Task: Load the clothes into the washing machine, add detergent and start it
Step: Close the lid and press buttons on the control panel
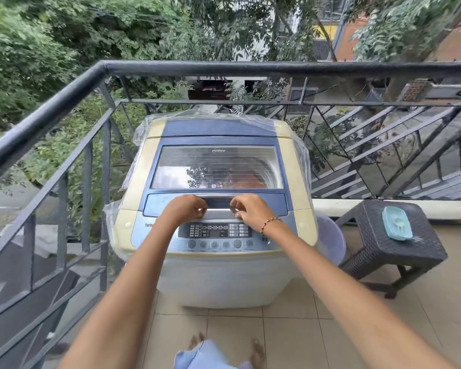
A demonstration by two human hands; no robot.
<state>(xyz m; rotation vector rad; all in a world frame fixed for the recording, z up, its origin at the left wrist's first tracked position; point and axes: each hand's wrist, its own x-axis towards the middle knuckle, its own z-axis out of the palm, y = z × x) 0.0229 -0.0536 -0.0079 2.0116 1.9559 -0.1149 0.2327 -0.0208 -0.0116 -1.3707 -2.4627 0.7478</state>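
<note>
Here's the washing machine (218, 278), a top-loader with a rounded white body standing on the tiled balcony floor (290, 336), tucked into the corner of the dark metal railing (224, 67). Its blue-framed lid (155, 166) is down flat. Both hands are on the silver lid handle (218, 213): left hand (186, 209) with its fingers curled over the bar's left end, right hand (250, 211) hooked over the right end, a beaded bracelet (270, 225) on that wrist.

The lid's ribbed clear window (216, 166) is glossy with tree reflections. There's a reddish patch behind it that might be cloth in the drum, but through the glare I can't say for sure. Below the hands is the grey control panel (216, 231) with its row of round buttons. Crinkled clear plastic film (141, 134) wraps the cream-coloured sides.

Just beside the machine on the right, a translucent purple basin (333, 235) peeks out, its contents hidden. Next to that is a dark woven stool (399, 249) carrying a teal soap dish (397, 223). Pale blue fabric (208, 352) sits at the bottom edge, between the bare feet.
</note>
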